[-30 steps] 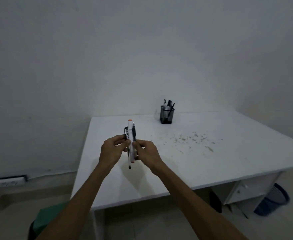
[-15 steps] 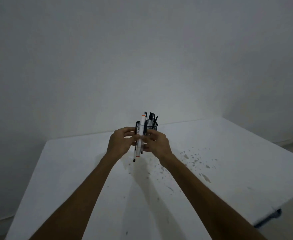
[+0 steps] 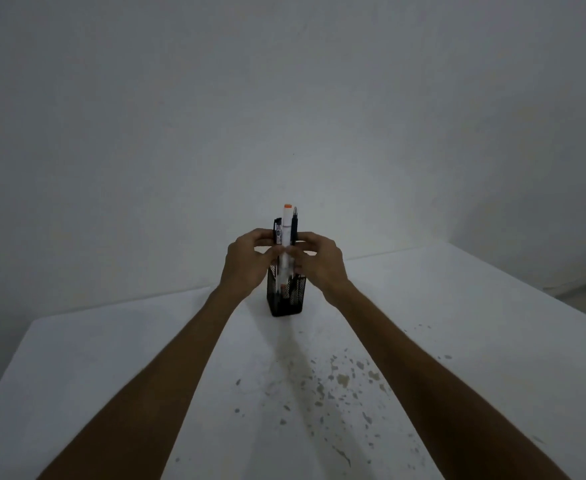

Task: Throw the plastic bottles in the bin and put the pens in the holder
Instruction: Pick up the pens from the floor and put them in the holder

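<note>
A bundle of pens (image 3: 287, 230) stands upright: a white marker with an orange cap between two dark pens. My left hand (image 3: 246, 261) and my right hand (image 3: 319, 263) both pinch the bundle from either side. The lower ends of the pens reach down into the black mesh holder (image 3: 285, 303), which stands on the white table (image 3: 111, 375) near its far edge. The holder's rim is hidden behind my fingers. No bottles or bin are in view.
Brownish stains (image 3: 340, 382) speckle the table in front of the holder. A plain wall (image 3: 284, 98) rises right behind the table. The table's right edge (image 3: 527, 282) runs off towards the floor at the far right.
Both hands carried the pen bundle forward across the table to the holder. The pens' lower ends now sit inside the holder, and the view has closed in on it.
</note>
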Motion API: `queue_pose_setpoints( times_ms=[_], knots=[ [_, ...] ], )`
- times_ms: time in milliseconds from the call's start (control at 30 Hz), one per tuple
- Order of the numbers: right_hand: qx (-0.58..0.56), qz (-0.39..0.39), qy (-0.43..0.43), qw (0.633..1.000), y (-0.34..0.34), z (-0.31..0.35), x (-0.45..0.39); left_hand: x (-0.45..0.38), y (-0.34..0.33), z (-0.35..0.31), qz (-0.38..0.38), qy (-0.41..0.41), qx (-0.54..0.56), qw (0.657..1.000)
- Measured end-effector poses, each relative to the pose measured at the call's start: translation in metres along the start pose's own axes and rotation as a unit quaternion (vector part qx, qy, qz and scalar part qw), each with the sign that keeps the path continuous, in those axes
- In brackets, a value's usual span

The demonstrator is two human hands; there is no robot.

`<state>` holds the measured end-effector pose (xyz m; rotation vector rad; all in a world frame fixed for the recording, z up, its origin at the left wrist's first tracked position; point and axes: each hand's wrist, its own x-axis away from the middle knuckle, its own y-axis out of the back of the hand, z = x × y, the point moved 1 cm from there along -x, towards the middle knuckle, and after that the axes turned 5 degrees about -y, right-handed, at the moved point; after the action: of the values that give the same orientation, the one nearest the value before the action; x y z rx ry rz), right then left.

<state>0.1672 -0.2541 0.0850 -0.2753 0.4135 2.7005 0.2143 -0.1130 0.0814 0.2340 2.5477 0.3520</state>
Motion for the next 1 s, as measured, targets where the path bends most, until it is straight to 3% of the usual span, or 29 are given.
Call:
queue_pose_setpoints(
  times_ms=[500, 767, 1000],
  knots=[
    [0.048, 0.003, 0.014, 0.999, 0.001, -0.025, -0.044, -0.029, -0.025, 0.021, -0.018, 0.004, -0.037, 0.999],
    [0.156, 0.001, 0.034, 0.987, -0.005, -0.029, -0.036, -0.018, -0.025, 0.036, -0.010, 0.010, -0.069, 0.998],
    [0.176, 0.020, 0.029, 0.984, -0.012, -0.027, -0.040, -0.016, -0.025, 0.041, -0.023, 0.007, -0.109, 0.994]
  ],
)
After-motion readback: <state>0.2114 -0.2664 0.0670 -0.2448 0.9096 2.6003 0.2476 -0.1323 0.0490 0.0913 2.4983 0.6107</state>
